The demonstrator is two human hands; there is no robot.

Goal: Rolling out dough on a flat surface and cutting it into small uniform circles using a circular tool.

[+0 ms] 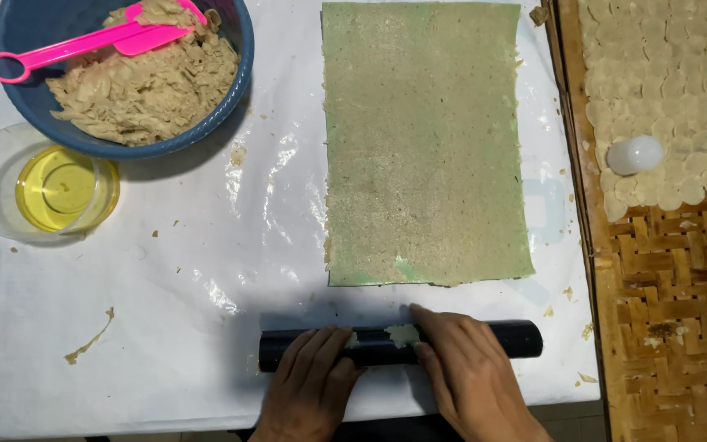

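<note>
Black roller (pixel 517 339): cylindrical, dough bits stuck mid-length.

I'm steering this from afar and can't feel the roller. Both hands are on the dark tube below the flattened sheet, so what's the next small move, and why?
Probably pick the dough scrap off the black roller with the right hand while the left hand steadies it. Pale bits cling to the tube between the hands, and the rolled sheet above already looks flat and even.

Two bare hands, left hand (pixel 311 378), right hand (pixel 466 372), no rings, no sleeves visible
</note>
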